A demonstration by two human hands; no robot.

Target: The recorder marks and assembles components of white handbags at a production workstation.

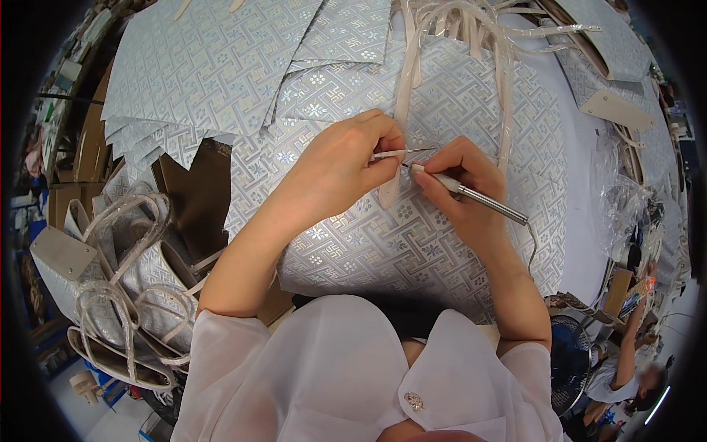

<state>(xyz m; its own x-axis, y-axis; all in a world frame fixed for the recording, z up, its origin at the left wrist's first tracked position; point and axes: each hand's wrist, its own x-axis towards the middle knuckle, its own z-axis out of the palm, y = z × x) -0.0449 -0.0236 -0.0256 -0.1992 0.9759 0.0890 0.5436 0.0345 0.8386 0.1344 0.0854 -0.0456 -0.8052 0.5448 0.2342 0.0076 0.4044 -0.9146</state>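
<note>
Clear crinkled plastic wrapping (615, 199) lies bunched at the right edge of the counter (582, 221), and brown cardboard boxes (81, 147) stand stacked at the far left, while no label, sign or screen can be made out anywhere.

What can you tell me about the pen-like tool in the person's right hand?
The pen-like tool is slim, with a pale grip near its tip and a dark metallic rear shaft from which a thin cord trails. The right hand holds it like a pen, slanted, its tip pointing left at the pale strap that the left hand pinches over the patterned silvery fabric.
</note>
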